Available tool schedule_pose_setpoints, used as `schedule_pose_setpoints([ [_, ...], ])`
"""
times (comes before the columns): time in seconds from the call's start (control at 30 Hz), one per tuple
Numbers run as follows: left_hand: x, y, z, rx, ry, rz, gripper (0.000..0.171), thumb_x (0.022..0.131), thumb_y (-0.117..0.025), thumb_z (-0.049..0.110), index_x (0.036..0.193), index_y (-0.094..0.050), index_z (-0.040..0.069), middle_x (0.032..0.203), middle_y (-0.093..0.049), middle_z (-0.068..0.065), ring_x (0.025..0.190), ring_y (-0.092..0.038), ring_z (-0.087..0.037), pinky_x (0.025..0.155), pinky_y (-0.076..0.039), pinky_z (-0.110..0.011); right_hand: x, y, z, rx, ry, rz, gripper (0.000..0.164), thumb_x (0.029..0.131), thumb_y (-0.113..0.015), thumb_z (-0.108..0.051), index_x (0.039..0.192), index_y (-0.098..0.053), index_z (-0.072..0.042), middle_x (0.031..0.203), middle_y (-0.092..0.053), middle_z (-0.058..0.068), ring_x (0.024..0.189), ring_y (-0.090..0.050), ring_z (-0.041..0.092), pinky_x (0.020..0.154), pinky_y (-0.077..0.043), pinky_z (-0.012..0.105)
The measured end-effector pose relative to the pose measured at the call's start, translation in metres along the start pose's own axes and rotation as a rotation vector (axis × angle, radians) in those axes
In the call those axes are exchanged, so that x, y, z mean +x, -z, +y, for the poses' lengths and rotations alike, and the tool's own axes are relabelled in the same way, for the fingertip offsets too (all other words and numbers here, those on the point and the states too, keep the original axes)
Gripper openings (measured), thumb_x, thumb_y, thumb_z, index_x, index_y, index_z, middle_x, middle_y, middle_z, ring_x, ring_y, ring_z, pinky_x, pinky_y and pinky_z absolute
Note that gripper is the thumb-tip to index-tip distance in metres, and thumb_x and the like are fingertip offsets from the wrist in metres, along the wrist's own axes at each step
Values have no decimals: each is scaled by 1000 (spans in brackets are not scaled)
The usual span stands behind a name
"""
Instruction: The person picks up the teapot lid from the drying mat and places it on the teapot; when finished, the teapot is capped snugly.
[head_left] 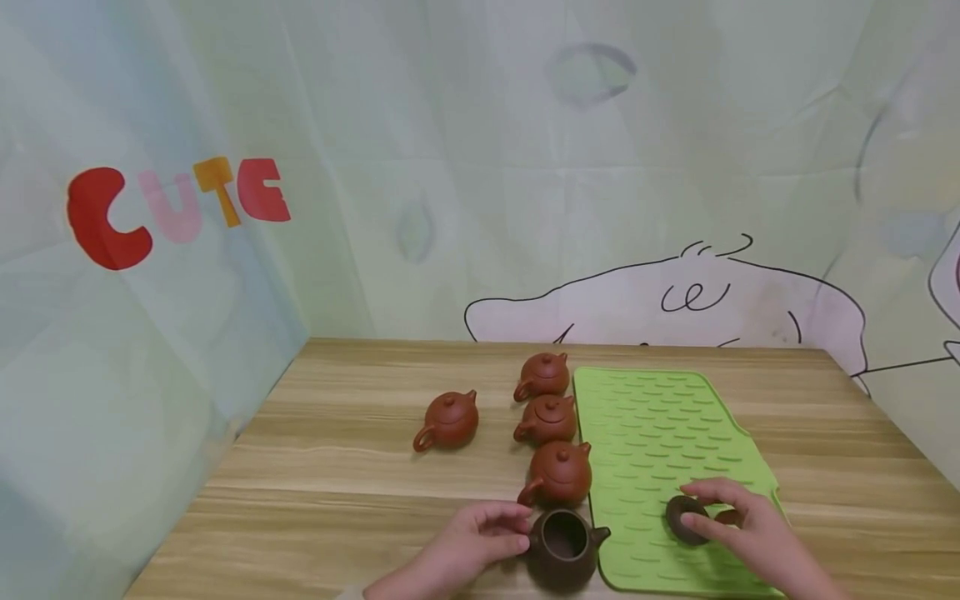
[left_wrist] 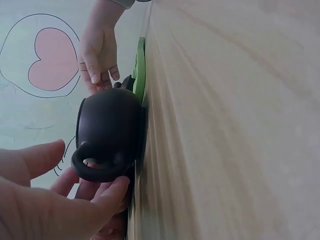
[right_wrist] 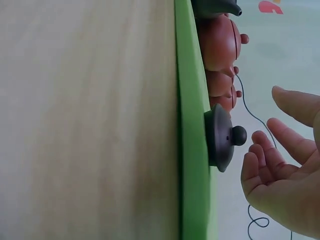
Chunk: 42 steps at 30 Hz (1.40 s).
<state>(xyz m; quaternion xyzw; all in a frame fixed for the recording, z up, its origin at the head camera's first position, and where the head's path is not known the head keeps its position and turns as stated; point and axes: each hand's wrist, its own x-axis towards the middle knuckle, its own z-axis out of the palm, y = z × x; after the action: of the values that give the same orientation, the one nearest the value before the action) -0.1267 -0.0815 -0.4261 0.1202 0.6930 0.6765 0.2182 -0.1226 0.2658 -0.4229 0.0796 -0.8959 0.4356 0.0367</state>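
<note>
A dark brown teapot [head_left: 562,562] without its lid stands upright on the table, its spout over the green mat's edge. My left hand [head_left: 480,542] is beside its handle [left_wrist: 95,167]; in the left wrist view the thumb is apart from it and the fingertips are right at its side. The dark lid [right_wrist: 220,142] lies on the green mat [head_left: 660,450], knob up. Over it is my right hand [head_left: 750,529], its fingers spread and off the knob in the right wrist view.
Three reddish-brown teapots [head_left: 561,473] stand in a row along the mat's left edge, the nearest close behind the dark one. Another red teapot [head_left: 452,421] stands farther left. A small reddish-brown piece [head_left: 729,517] shows partly under my right hand. Printed cloth hangs behind the table.
</note>
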Motion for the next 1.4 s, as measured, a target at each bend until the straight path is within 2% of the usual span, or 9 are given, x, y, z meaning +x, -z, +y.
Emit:
schedule_pose_setpoints([
  [0.13,-1,0,-1,21,-19,6,33,88,-66,1,118,-60,-11,108,-67,-13,97,-60,-10,80,-50,-20,-2,-2,3,-17,3,27,30,82,-76,-10,108,-68,2,105,-67,5,88,-54,-8,67,-51,22],
  [0.27,-3,-1,-1,44,-21,13,31,88,-65,2,117,-61,-10,109,-67,-15,98,-60,-11,81,-50,-20,-2,-2,5,-21,-14,27,29,81,-76,-10,108,-68,1,107,-67,10,89,-54,-9,67,-51,22],
  [0.5,-3,-1,-2,64,-16,14,28,88,-65,2,114,-62,-9,111,-66,-14,98,-60,-11,80,-50,-18,-1,1,7,2,-76,-26,31,82,-75,-13,109,-68,1,110,-66,13,90,-54,-8,69,-52,24],
  [0.73,-3,0,-3,66,4,10,27,89,-64,2,114,-63,-9,110,-66,-12,95,-59,-10,78,-49,-18,2,3,10,13,-154,-107,35,83,-76,-24,111,-68,-5,115,-64,12,91,-55,-5,72,-52,24],
  [0.97,-3,0,-3,56,-1,5,25,89,-64,2,111,-63,-10,107,-67,-8,92,-58,-8,76,-48,-17,4,2,13,-11,-118,-113,30,82,-76,-20,107,-70,-4,112,-64,12,91,-56,-4,71,-53,23],
  [1.2,-2,1,-3,23,-10,-3,25,89,-63,2,109,-62,-13,102,-67,-5,89,-57,-8,75,-47,-18,3,1,11,-37,-141,-101,28,82,-75,-16,106,-71,-3,115,-62,13,93,-55,-5,72,-53,21],
  [1.4,-3,0,-2,22,-14,-5,25,89,-63,2,109,-62,-13,100,-67,-5,88,-57,-8,74,-47,-18,4,-1,12,-83,-108,-75,24,81,-76,-16,102,-73,-5,112,-64,10,91,-56,-5,71,-53,20],
])
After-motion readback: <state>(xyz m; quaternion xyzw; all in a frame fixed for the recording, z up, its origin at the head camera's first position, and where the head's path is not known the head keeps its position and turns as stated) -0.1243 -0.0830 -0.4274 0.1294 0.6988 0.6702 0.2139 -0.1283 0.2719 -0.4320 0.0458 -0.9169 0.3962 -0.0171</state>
